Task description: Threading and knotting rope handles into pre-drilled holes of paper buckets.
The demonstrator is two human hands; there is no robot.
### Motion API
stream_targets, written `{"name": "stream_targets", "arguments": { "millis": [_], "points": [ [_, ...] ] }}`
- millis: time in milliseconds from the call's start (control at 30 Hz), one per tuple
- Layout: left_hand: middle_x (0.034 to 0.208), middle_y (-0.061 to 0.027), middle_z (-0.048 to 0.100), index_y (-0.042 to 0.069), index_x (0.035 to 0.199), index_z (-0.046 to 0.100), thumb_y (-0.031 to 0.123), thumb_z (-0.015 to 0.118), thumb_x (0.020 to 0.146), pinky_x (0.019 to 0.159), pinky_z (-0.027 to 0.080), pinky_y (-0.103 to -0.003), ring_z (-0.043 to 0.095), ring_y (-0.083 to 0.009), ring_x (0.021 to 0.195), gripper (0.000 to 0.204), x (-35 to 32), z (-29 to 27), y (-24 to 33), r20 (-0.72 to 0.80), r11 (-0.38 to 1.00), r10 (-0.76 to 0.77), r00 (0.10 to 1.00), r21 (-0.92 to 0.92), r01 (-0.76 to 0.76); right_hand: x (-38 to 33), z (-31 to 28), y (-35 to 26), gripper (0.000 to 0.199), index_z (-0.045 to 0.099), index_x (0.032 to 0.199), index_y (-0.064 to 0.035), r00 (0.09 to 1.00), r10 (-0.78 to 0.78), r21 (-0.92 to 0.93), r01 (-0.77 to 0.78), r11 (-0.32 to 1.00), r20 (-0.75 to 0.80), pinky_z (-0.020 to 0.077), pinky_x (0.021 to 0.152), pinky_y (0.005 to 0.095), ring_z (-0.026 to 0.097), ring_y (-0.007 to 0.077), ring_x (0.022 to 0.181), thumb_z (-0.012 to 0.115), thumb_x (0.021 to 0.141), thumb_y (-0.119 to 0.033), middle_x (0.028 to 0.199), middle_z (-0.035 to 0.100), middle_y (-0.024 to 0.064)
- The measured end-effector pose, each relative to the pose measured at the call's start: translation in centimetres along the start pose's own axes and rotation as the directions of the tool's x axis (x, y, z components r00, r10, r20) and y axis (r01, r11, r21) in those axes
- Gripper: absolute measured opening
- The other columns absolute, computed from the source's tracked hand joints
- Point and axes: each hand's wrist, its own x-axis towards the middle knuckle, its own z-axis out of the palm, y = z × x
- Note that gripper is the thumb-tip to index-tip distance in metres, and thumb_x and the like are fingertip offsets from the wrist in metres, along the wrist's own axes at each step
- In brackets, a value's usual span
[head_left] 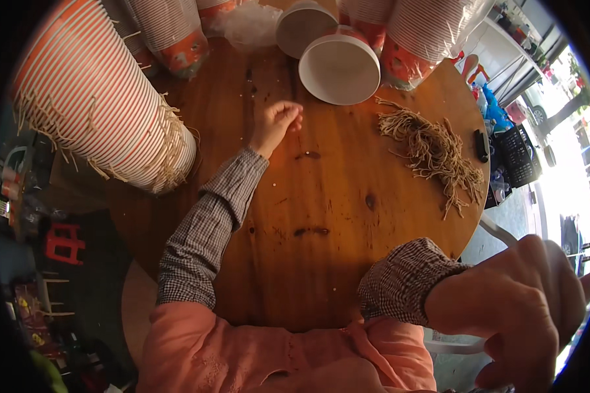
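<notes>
1. Where the round wooden bench (321, 196) is filling the middle of the view, it is carrying everything else, and its far edge is crowded with stacks.
2. Lying on its side at the left, a long stack of orange-and-white paper cups (92, 92) is trailing tan strings from its rims toward the bench top.
3. More cup stacks wrapped in clear plastic (419, 33) are leaning in from the far right, and another stack (177, 29) is standing at the far left of centre.
4. Near the lower right edge, the right hand (511, 308) is hovering off the bench, very close to the camera; its grip is curling inward, but I cannot tell whether it is pinching anything.
5. Spreading across the right side of the bench, a loose pile of tan strings (432, 154) is lying well apart from both hands.
6. Just behind that pile, a white paper bowl (339, 69) is tilting its open mouth toward the viewer, with a second one (303, 26) behind it.
7. Resting on the bench near the bowl, the left hand (276, 124) is keeping its grip loosely pressed together, fingers curled, with nothing visible between them.
8. A small dark object (482, 145) is sitting at the right rim.
</notes>
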Motion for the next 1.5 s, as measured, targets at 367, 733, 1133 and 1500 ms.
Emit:
{"name": "stream_targets", "arguments": {
  "millis": [367,733,1133,1500],
  "points": [
    [0.092,-0.0054,0.065,-0.003,0.103,0.059,0.019,0.066,0.09,0.069,0.052,-0.022,0.063,-0.0107,0.075,0.026,8.2,0.0,-3.2,-0.226,0.955,0.199,0.954,0.264,-0.136,0.9,-3.0,-2.7,0.053,0.055,0.06,-0.0047,0.999,0.032,-0.095,-0.033,0.995,-0.01,0.0517,0.062,0.0316,0.051,0.0145,0.038,0.037,0.1,-0.034,0.051,0.055,0.0069],
    [0.068,-0.0112,0.064,-0.004,0.079,0.06,0.018,0.07,0.083,0.056,0.052,-0.029,0.063,-0.0164,0.058,0.024,9.4,1.3,-2.6,-0.25,0.935,0.142,0.958,0.351,-0.047,1.3,-4.1,-2.4,0.046,0.056,0.063,-0.0042,0.998,0.068,-0.185,-0.07,0.98,-0.018,0.0496,0.058,0.0272,0.052,0.0132,0.04,0.041,0.098,-0.028,0.055,0.058,0.0068],
    [0.072,-0.011,0.064,0.0,0.08,0.061,0.017,0.07,0.075,0.064,0.05,-0.036,0.062,-0.0245,0.066,0.02,7.3,2.4,-0.5,-0.335,0.782,0.345,0.877,0.62,-0.071,1.2,-4.7,-3.5,0.038,0.057,0.066,-0.0035,0.996,0.087,-0.262,-0.086,0.961,-0.004,0.0474,0.054,0.0224,0.054,0.0118,0.042,0.045,0.097,-0.021,0.059,0.06,0.0067],
    [0.073,-0.0116,0.062,-0.004,0.079,0.058,0.009,0.065,0.076,0.058,0.054,-0.032,0.064,-0.0203,0.063,0.015,8.8,1.8,-3.2,-0.312,0.965,0.199,0.929,0.227,-0.131,3.4,-5.7,-2.6,0.031,0.058,0.068,-0.0029,0.991,0.121,-0.351,-0.095,0.932,0.052,0.0454,0.05,0.018,0.055,0.0105,0.044,0.049,0.095,-0.015,0.064,0.062,0.0065]
  ]
}}
